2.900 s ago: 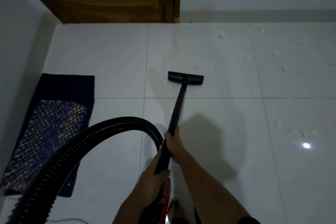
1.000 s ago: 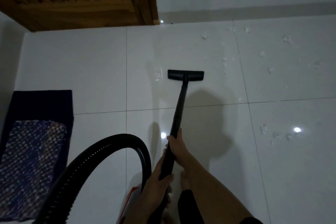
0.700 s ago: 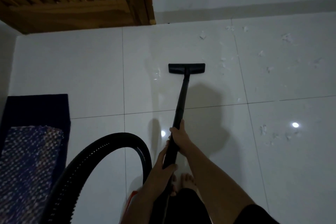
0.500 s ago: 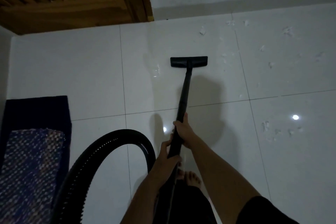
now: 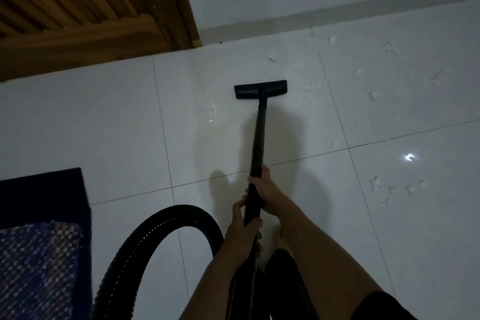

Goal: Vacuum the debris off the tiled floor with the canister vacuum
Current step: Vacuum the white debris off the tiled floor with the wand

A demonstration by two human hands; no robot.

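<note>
Nozzle (image 5: 260, 89) pushed fwd twd debris (image 5: 308, 91); both hands grip wand (image 5: 259, 138).

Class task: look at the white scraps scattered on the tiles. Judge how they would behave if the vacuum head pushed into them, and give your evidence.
The scraps look thin and ragged, so probably very light and floppy. On the glossy floor they would likely slide or flutter ahead of the head rather than roll. Being small and loose, suction should lift them easily.

Glossy white tiled floor (image 5: 124, 122); matt black wand (image 5: 259, 135); ribbed hose (image 5: 145, 239); slatted wood door (image 5: 78, 8); woven mat (image 5: 36, 267).
</note>
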